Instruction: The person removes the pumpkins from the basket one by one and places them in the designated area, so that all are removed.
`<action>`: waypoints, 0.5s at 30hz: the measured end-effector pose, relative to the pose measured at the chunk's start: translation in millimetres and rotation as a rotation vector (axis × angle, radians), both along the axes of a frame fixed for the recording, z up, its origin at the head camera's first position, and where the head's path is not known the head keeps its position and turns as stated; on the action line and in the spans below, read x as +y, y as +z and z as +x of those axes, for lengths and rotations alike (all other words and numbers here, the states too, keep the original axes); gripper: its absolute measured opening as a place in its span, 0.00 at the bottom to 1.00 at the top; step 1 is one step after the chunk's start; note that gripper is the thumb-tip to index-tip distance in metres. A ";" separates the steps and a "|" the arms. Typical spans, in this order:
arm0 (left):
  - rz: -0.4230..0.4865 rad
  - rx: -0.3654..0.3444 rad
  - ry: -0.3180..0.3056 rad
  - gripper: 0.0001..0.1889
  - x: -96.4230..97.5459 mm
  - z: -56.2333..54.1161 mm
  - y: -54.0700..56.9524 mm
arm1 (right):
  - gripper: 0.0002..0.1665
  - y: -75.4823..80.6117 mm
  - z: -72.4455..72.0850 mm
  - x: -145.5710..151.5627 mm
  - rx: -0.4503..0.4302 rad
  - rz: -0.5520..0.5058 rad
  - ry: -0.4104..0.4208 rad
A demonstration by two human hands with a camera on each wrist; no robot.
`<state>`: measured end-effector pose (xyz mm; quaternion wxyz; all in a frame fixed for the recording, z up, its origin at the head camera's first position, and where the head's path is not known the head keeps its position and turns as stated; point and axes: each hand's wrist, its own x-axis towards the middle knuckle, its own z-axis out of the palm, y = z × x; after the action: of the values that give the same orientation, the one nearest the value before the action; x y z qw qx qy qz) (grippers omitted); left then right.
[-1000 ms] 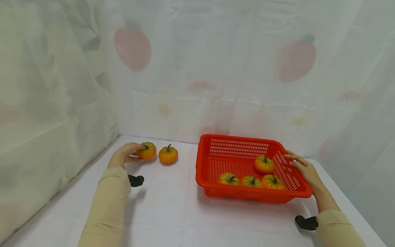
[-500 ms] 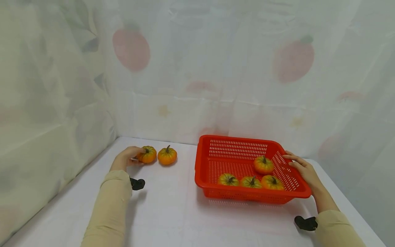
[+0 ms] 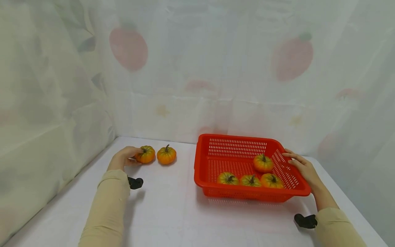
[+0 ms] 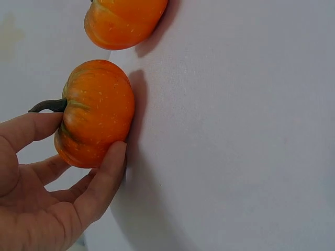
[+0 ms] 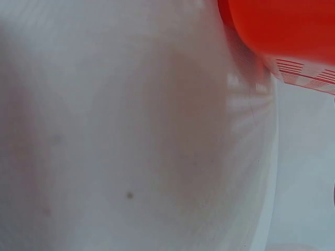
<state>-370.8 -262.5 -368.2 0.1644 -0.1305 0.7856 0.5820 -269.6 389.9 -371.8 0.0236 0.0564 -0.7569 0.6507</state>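
In the head view my left hand [image 3: 126, 157] is at the table's back left, pinching a small orange-green pumpkin [image 3: 147, 154]. The left wrist view shows the thumb beside the dark stem of this pumpkin [image 4: 99, 112], with fingertips [image 4: 116, 151] against its lower side. Just right of it stands a second pumpkin [image 3: 167, 156]. My right hand [image 3: 305, 171] grips the right rim of a red perforated basket [image 3: 247, 195], fingers over the edge and thumb hidden. Several pumpkins lie inside, one [image 3: 263, 164] near the right wall and the others along the front.
A white cloth covers the table [image 3: 166, 206]. Printed fabric hangs behind it [image 3: 197, 61] and along the left side [image 3: 52, 120]. In the right wrist view, the red basket's corner [image 5: 293, 31] sits at the upper right.
My left hand has come down slightly with its pumpkin, now about level with the neighbouring one. The right hand stays on the basket; the whole head view has shifted a little.
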 end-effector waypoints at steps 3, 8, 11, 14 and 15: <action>0.004 -0.010 0.003 0.22 -1.5 0.4 -0.1 | 0.22 -0.1 -0.1 -0.6 -0.008 0.002 0.001; 0.000 -0.017 0.003 0.25 -3.6 0.8 0.2 | 0.22 0.9 -1.1 -0.3 -0.010 0.015 -0.008; -0.014 -0.007 -0.014 0.28 -5.9 1.1 1.3 | 0.21 1.7 -1.9 0.8 -0.007 0.020 -0.009; -0.019 0.007 -0.048 0.31 -8.6 2.4 2.5 | 0.21 1.7 -1.6 1.0 -0.005 0.014 -0.005; -0.017 0.012 -0.062 0.34 -9.6 3.0 2.8 | 0.21 1.6 -1.5 1.2 -0.006 0.016 -0.001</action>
<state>-367.8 -272.0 -365.3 0.1766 -0.1040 0.7951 0.5708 -271.1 391.2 -370.2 0.0212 0.0544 -0.7622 0.6447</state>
